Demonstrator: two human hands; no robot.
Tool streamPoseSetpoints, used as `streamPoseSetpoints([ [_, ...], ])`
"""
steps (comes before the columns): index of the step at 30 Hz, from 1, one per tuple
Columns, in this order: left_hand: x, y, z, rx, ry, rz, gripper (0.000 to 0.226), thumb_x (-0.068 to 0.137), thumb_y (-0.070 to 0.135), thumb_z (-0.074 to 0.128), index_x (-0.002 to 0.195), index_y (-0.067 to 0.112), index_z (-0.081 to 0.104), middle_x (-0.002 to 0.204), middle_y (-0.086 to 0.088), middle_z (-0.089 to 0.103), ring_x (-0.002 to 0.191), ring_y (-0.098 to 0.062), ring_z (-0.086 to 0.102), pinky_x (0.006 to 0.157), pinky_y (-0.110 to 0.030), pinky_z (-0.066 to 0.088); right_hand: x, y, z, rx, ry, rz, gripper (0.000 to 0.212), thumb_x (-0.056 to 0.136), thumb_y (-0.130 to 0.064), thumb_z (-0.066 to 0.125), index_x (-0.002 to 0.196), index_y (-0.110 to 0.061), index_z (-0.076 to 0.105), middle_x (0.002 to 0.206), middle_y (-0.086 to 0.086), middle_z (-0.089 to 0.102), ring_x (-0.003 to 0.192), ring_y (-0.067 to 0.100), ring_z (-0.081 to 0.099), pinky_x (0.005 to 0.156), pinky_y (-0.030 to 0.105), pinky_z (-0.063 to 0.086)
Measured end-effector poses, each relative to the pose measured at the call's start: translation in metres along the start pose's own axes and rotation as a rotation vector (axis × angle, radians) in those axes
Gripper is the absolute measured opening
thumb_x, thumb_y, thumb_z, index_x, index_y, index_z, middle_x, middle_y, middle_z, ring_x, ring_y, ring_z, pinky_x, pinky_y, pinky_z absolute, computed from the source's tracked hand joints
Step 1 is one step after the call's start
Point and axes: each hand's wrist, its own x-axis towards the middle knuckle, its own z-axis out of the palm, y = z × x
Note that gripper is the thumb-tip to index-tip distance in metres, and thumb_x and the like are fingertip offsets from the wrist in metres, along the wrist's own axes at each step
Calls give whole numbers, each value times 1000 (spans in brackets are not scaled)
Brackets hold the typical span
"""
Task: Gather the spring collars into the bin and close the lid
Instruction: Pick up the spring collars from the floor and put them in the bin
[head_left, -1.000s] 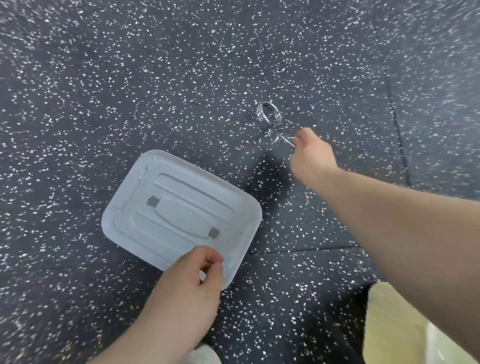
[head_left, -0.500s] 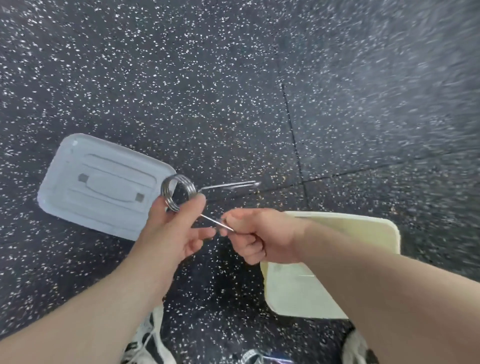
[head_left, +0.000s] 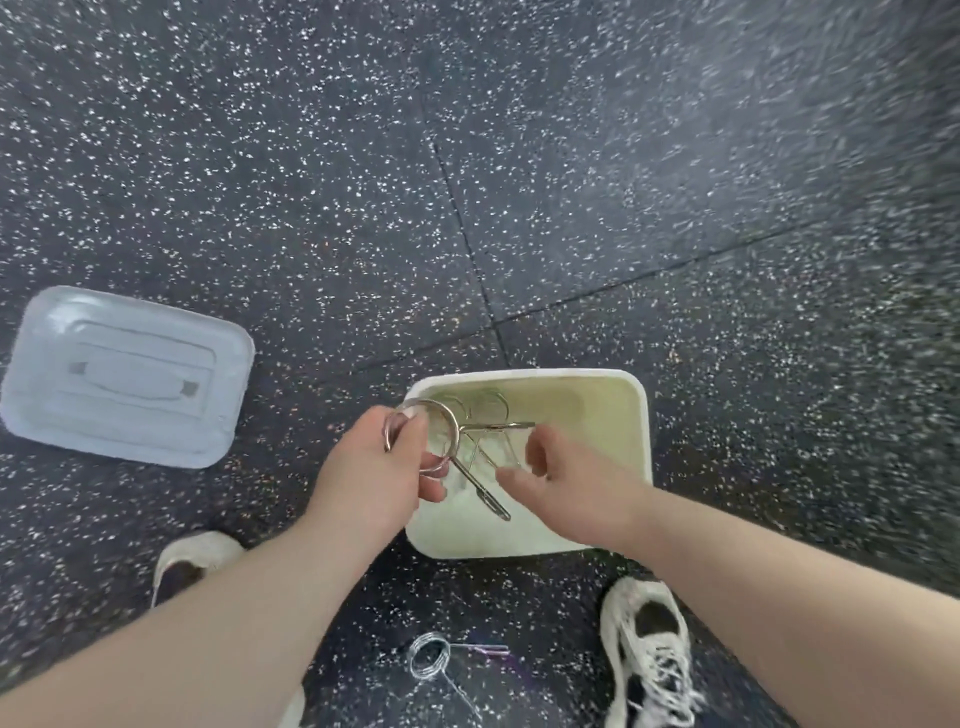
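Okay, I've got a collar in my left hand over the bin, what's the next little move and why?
Probably let it go: open the left hand and drop the spring collar into the bin. It already hangs over the open bin, where another collar seems to lie, and the right hand has an open grip beside it. One more collar waits on the floor between the shoes, and the lid is off.

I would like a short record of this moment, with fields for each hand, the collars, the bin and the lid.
left hand: holds the coil of a spring collar over the bin
right hand: open, fingers spread above the bin, holding nothing
bin: cream, open, on the floor; at least one collar seems to lie inside, blurred
collar on floor: lies between the shoes, outside the bin
lid: pale blue-grey, flat on the floor, apart from the bin on the left
task state: lid not yet on
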Motion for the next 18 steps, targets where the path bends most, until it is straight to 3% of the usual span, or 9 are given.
streamPoseSetpoints([
  [1, -2, 0, 7, 65, -7, 4, 21, 98, 40, 47, 86, 24, 56, 67, 3, 76, 52, -9, 71, 67, -37, 54, -5, 5, 0, -6, 94, -24, 44, 85, -64, 50, 101, -24, 43, 91, -9, 51, 77, 11, 51, 66, 31, 43],
  [3, -5, -1, 18, 191, -18, 15, 22, 98, 42, 47, 84, 27, 55, 72, 4, 75, 50, -4, 69, 61, -31, 50, -13, 14, 0, -28, 197, -79, 52, 82, -65, 54, 111, -23, 41, 107, -7, 48, 91, 15, 51, 80, 34, 46],
  [6, -7, -2, 33, 216, -51, 10, 20, 99, 41, 47, 87, 27, 58, 76, 3, 75, 47, -1, 67, 63, -28, 51, -18, 28, 7, -121, 102, -189, 90, 78, -66, 58, 148, -23, 21, 149, -5, 29, 135, 15, 31, 112, 33, 30],
  [8, -8, -3, 44, 193, -83, 0, 19, 99, 40, 49, 89, 27, 58, 76, 2, 75, 48, -2, 67, 67, -29, 52, -16, 33, 17, -158, 26, -225, 103, 76, -68, 59, 154, -22, 10, 158, -5, 19, 145, 15, 19, 117, 38, 23],
  [10, -7, -3, 54, 174, -120, -14, 18, 98, 41, 49, 92, 28, 59, 77, 1, 76, 51, -4, 68, 68, -30, 53, -11, 38, 28, -165, 13, -230, 96, 77, -64, 60, 152, -22, 16, 155, -3, 28, 140, 18, 29, 113, 39, 30],
  [14, -1, -4, 60, 220, -169, -21, 21, 97, 51, 44, 97, 36, 59, 85, 7, 74, 65, -13, 72, 70, -33, 54, 5, 45, 35, -148, 53, -158, 58, 84, -49, 58, 130, -20, 39, 127, -1, 50, 110, 19, 49, 91, 34, 45],
  [18, 15, -13, 40, 408, 15, 11, 25, 97, 50, 43, 105, 29, 53, 85, 9, 64, 72, -13, 63, 60, -29, 44, 38, 58, 40, -59, 47, 95, 52, 82, -51, 56, 120, -17, 43, 105, 0, 56, 89, 20, 57, 76, 36, 53],
])
